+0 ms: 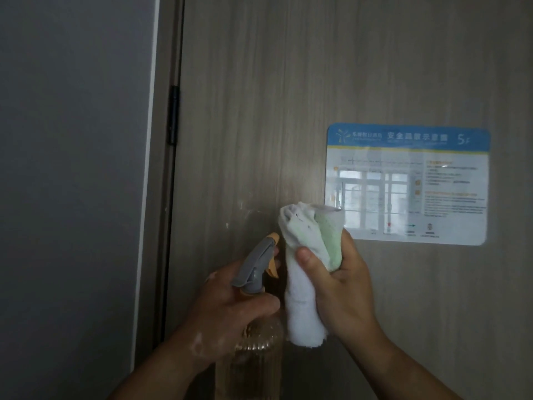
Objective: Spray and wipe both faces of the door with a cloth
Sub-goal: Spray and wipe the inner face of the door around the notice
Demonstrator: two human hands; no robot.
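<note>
Near the hinge-side edge of the door [288, 82], both hands are raised before its wood-grain face. The left hand [230, 310] is closed around the neck of a clear spray bottle [253, 359], whose grey-and-orange trigger head [256, 264] is aimed at the panel; whether a finger is pressed on the trigger cannot be told. The right hand [346, 287] is clenched around a bunched cloth [302, 298], white with a pale green side, held upright just beside the bottle and not shown touching the door. A few pale specks and a faint sheen are seen on the face just above the trigger head, so spraying of this face is judged to be begun; no wiped streaks can be made out, and wiping is judged to be outstanding. The opposite face is hidden and is taken as undone. The door is seen shut or nearly so against its frame [161, 197], with a dark hinge [173, 115] at the left edge and a glossy evacuation notice [406, 183] fixed toward the right edge.
</note>
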